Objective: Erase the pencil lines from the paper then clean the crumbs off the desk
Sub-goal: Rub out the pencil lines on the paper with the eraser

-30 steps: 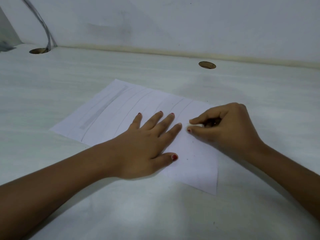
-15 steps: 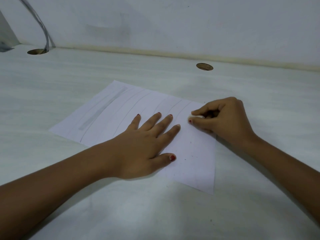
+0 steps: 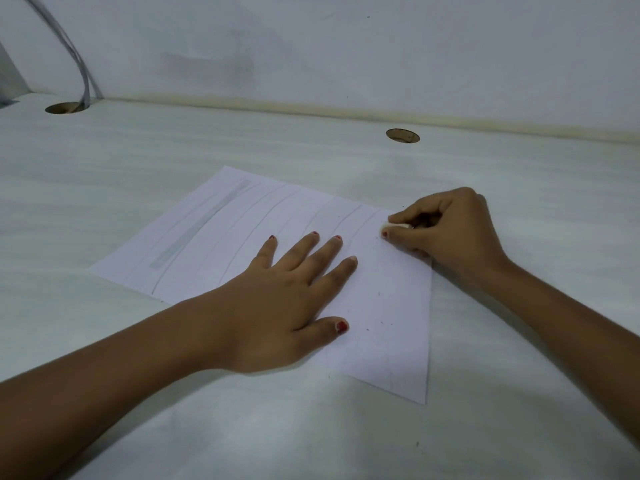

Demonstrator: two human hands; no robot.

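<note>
Left hand (image 3: 277, 299) is lying flat, fingers spread, pressing the paper (image 3: 391, 317) mid-desk (image 3: 104, 188); right hand (image 3: 450, 233) is pinching a white eraser (image 3: 398, 224) at the paper's far right corner; crumbs (image 3: 381, 322) are dotting its right side.

The paper (image 3: 277, 230) lies on the desk (image 3: 138, 161), left hand (image 3: 277, 299) on it, right hand (image 3: 450, 233) at its far right corner.

L grip (image 3: 277, 299) flat, R grip (image 3: 453, 233) curled
</note>
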